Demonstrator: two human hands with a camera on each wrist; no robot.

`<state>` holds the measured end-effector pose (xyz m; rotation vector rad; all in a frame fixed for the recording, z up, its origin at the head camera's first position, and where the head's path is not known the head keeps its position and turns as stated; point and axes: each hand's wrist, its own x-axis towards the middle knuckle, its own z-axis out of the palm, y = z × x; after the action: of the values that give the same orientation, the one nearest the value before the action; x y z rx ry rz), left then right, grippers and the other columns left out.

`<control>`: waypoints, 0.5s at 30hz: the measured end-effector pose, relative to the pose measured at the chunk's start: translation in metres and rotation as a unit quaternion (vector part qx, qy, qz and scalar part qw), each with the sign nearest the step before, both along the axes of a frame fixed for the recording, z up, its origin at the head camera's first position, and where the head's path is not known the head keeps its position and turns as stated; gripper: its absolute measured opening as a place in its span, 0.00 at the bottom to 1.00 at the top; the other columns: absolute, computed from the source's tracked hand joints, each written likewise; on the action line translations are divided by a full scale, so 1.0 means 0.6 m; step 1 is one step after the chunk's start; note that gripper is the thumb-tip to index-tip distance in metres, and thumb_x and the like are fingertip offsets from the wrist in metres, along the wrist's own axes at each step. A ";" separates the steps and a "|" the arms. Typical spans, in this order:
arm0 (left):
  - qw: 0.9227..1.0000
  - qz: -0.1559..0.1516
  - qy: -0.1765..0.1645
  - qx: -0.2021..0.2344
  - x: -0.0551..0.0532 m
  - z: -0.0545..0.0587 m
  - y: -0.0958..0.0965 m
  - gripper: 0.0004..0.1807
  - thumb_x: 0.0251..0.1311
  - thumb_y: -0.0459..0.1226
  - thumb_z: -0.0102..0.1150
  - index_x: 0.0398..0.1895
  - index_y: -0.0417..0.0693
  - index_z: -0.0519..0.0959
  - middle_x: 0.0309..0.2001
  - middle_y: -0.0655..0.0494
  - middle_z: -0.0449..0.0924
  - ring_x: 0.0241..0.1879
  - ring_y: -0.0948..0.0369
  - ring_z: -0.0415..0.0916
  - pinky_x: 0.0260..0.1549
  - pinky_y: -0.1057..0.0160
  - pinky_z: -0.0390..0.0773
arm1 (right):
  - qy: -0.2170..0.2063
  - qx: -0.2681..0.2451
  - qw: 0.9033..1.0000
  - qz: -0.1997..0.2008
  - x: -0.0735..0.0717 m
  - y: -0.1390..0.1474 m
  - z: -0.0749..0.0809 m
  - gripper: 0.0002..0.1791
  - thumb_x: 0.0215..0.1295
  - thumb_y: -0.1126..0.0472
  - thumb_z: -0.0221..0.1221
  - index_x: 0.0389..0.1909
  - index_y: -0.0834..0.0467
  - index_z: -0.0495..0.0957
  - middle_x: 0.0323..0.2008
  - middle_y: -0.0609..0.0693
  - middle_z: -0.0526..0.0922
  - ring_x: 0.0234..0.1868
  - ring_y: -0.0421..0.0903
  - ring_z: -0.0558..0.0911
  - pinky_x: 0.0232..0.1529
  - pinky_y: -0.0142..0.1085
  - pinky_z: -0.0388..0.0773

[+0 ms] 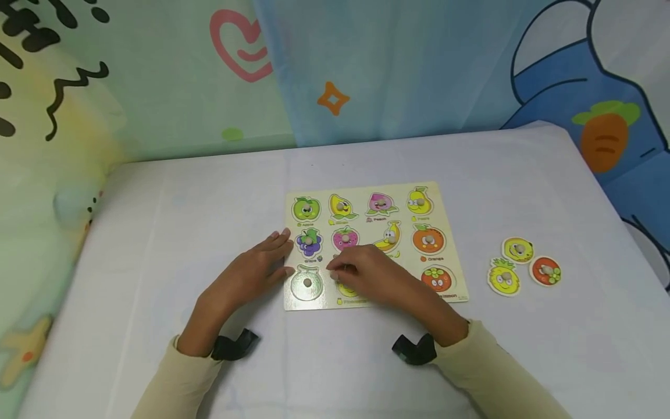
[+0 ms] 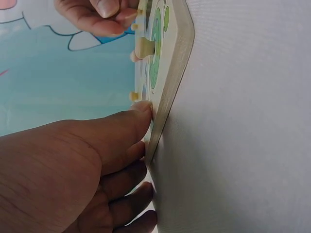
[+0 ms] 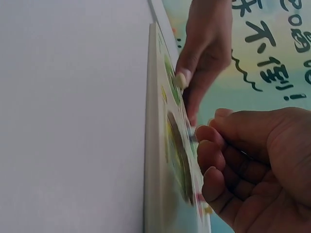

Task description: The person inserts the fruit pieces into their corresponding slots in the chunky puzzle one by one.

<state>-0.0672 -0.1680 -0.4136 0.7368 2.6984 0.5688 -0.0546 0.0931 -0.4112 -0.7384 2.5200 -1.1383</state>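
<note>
While the left hand (image 1: 250, 273) lies along the left edge of the puzzle board (image 1: 366, 231) in the head view, thumb and fingers spread and touching it, the right hand (image 1: 374, 276) is over the board's near row, fingers curled. Left hand presumably steadies the board. At its near-left corner: pale green round piece (image 1: 306, 286), knob up. Loose on the white-covered desk (image 1: 173, 233), right of the board and well apart: pineapple piece (image 1: 504, 279), round yellow piece (image 1: 517, 250), red piece (image 1: 545, 271); likely kept there for the right hand's reach. Obstruction: right hand and forearm hide part of the near row. Patterned curtain (image 1: 392, 70) beyond the board's far edge.

Left wrist view: thumb tip at the board's edge, other fingers alongside. Knob (image 2: 145, 47) stands out from the board's face; a pinch point, I judge.

Right wrist view: right thumb close to index fingertip, no piece visible between. Contact with board: cannot tell. Dark-edged oval (image 3: 180, 160) on the board, blurred; recess or piece unclear.
</note>
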 end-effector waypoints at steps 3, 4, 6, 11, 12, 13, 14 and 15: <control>1.000 0.000 -0.001 0.002 0.001 -0.002 0.000 0.33 0.63 0.42 0.64 0.68 0.39 0.68 0.72 0.49 0.58 0.71 0.50 0.54 0.66 0.49 0.61 | -0.007 0.006 1.000 -0.016 0.002 0.019 0.002 0.07 0.64 0.64 0.64 0.42 0.57 0.86 0.38 0.43 0.85 0.36 0.37 0.79 0.39 0.32 0.79; 1.000 -0.001 -0.001 0.005 0.001 -0.001 0.000 0.33 0.63 0.42 0.64 0.68 0.39 0.68 0.72 0.48 0.58 0.71 0.50 0.54 0.66 0.49 0.61 | -0.010 0.008 1.000 -0.023 0.004 0.027 0.003 0.07 0.64 0.64 0.64 0.42 0.56 0.86 0.37 0.43 0.85 0.35 0.38 0.78 0.38 0.33 0.78; 1.000 -0.001 -0.001 0.005 0.002 -0.001 0.000 0.33 0.63 0.42 0.64 0.68 0.39 0.67 0.72 0.48 0.58 0.71 0.50 0.54 0.66 0.49 0.61 | -0.012 0.010 0.999 -0.035 0.006 0.041 0.004 0.07 0.63 0.64 0.64 0.42 0.56 0.86 0.35 0.42 0.84 0.33 0.39 0.77 0.35 0.33 0.77; 1.000 0.002 -0.002 -0.007 0.000 0.002 0.001 0.33 0.63 0.43 0.64 0.69 0.39 0.67 0.72 0.49 0.58 0.72 0.51 0.54 0.65 0.48 0.62 | -0.007 0.011 0.998 -0.059 0.013 0.075 0.000 0.08 0.63 0.65 0.64 0.42 0.56 0.86 0.31 0.40 0.81 0.31 0.40 0.74 0.32 0.32 0.75; 1.000 0.003 -0.004 -0.009 0.000 0.003 0.001 0.33 0.63 0.43 0.63 0.69 0.40 0.67 0.72 0.50 0.58 0.72 0.51 0.54 0.65 0.48 0.62 | -0.003 0.011 0.998 -0.063 0.014 0.082 -0.001 0.08 0.62 0.65 0.65 0.42 0.56 0.86 0.31 0.40 0.81 0.31 0.40 0.75 0.32 0.32 0.75; 1.000 0.003 -0.004 -0.010 0.000 0.003 0.001 0.33 0.63 0.43 0.63 0.69 0.40 0.67 0.72 0.49 0.57 0.72 0.50 0.54 0.65 0.48 0.62 | 0.000 0.010 0.998 -0.065 0.015 0.088 -0.002 0.08 0.62 0.65 0.65 0.42 0.57 0.86 0.32 0.40 0.81 0.31 0.39 0.75 0.32 0.32 0.75; 1.000 0.005 -0.008 -0.011 0.000 0.004 0.001 0.33 0.63 0.44 0.63 0.69 0.40 0.67 0.72 0.50 0.57 0.72 0.51 0.53 0.65 0.48 0.62 | 0.004 0.011 0.998 -0.068 0.017 0.094 -0.003 0.09 0.61 0.65 0.65 0.42 0.57 0.86 0.32 0.40 0.82 0.31 0.39 0.75 0.32 0.32 0.76; 1.000 0.006 -0.010 -0.012 0.000 0.004 0.001 0.33 0.64 0.44 0.63 0.69 0.40 0.67 0.73 0.50 0.57 0.72 0.51 0.53 0.65 0.48 0.62 | 0.005 0.010 0.997 -0.073 0.018 0.100 -0.003 0.09 0.61 0.66 0.66 0.42 0.57 0.86 0.32 0.40 0.82 0.31 0.39 0.75 0.32 0.32 0.76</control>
<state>-0.0670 -0.1673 -0.4110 0.7051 2.6878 0.5439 -0.0436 0.1533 -0.4131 -0.5636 2.6279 -1.1560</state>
